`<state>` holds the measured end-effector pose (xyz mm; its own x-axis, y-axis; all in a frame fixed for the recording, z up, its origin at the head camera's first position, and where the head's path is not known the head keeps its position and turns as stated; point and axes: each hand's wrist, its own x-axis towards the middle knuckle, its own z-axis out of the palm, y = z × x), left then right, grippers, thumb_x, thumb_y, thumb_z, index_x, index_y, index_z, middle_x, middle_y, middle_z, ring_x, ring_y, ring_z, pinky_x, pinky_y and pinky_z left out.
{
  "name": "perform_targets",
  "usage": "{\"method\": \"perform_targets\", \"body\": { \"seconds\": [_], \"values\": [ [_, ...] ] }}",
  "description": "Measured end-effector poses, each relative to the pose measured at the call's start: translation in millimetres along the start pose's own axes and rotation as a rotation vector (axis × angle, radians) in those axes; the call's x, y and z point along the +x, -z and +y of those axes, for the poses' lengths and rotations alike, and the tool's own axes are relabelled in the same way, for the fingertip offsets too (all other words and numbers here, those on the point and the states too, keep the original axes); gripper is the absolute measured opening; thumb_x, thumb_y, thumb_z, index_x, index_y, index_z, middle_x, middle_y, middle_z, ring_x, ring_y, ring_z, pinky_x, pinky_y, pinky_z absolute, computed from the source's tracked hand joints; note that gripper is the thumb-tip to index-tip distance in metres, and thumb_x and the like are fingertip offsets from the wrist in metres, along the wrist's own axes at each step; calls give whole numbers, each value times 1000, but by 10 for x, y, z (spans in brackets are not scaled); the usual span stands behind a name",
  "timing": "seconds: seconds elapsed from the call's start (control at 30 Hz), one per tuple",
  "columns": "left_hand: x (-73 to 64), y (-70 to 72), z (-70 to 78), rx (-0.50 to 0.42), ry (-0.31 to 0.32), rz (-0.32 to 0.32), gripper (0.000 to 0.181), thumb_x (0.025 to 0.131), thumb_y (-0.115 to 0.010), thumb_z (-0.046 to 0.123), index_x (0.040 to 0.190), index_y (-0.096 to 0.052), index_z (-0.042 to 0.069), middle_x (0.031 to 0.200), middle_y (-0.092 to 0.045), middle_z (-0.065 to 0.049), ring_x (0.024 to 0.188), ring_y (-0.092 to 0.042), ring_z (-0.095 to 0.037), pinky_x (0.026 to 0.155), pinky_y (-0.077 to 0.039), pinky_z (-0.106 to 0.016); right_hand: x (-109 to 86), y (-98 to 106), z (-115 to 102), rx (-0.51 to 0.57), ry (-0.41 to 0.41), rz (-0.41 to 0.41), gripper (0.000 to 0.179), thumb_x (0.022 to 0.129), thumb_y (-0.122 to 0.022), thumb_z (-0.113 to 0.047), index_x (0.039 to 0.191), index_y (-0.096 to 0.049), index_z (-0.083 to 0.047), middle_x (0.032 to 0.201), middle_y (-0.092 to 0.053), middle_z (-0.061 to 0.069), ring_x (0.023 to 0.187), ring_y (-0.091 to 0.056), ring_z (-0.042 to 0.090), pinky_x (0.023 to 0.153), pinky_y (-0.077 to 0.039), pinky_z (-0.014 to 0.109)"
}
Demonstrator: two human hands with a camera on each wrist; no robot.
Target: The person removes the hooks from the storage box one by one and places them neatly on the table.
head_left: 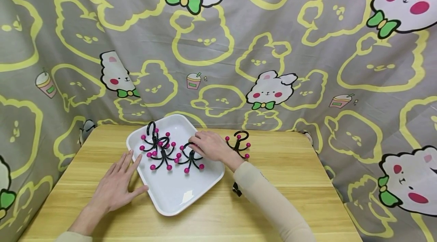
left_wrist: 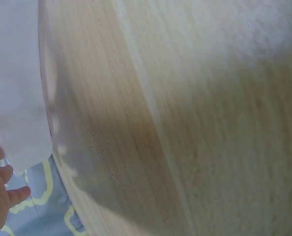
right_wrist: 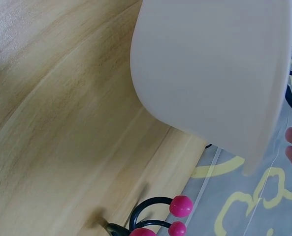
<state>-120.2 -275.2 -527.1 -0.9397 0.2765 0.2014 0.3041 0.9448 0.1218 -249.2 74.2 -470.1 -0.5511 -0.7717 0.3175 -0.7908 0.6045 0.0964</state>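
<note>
A white tray [head_left: 174, 196] sits at an angle on the wooden table, with three black multi-armed hook hangers tipped in pink balls inside. My right hand [head_left: 212, 146] reaches over the tray's right side, fingertips bent at the curved top of the rightmost hanger [head_left: 192, 155], gripping it. The other two hangers [head_left: 164, 153] crowd together at the tray's upper left. Against the tray's left rim lies my left hand [head_left: 117, 186], fingers spread and straight. Its fingers [left_wrist: 17, 195] also show beside the tray wall [left_wrist: 17, 88] in the left wrist view.
Right of the tray, another hanger [head_left: 238, 145] stands on the table [head_left: 280, 192], partly behind my right wrist. A small black object [head_left: 236, 189] peeks out beside the right sleeve. A patterned curtain [head_left: 218, 44] hangs along the table's back and sides.
</note>
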Motion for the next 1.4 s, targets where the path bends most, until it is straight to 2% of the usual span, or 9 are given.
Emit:
{"method": "perform_targets", "body": {
  "seconds": [0.43, 0.63, 1.03, 1.4],
  "values": [
    [-9, -12, -8, 4, -10, 32, 109, 85, -69, 74, 166, -33, 10, 173, -25, -26, 156, -34, -49, 119, -37, -73, -44, 44, 3, -18, 16, 9, 24, 111, -51, -40, 121, -69, -28, 95, -66, -10, 78, -58, 5, 68, -50, 20],
    [-3, -2, 0, -1, -3, 17, 109, 86, -68, 74, 166, -32, 10, 174, -24, -25, 156, -33, -50, 120, -36, -73, -72, 104, 1, 7, 23, 26, 24, 111, -53, -39, 120, -70, -27, 95, -66, -10, 79, -59, 5, 69, -51, 20],
    [-11, -2, 0, 0, -4, 20, 109, 86, -68, 74, 167, -32, 11, 174, -25, -25, 156, -33, -50, 119, -36, -73, -107, 328, -1, 14, 59, 93, 20, 109, -58, -36, 117, -71, -24, 94, -66, -7, 78, -59, 8, 69, -52, 25],
    [-7, 9, 3, 3, -1, 9, 109, 86, -67, 75, 167, -31, 11, 174, -24, -25, 157, -32, -49, 120, -35, -73, -198, 539, 11, -23, 102, 133, 18, 108, -60, -35, 114, -72, -23, 94, -70, -8, 82, -65, 10, 78, -59, 27]
  ]
}}
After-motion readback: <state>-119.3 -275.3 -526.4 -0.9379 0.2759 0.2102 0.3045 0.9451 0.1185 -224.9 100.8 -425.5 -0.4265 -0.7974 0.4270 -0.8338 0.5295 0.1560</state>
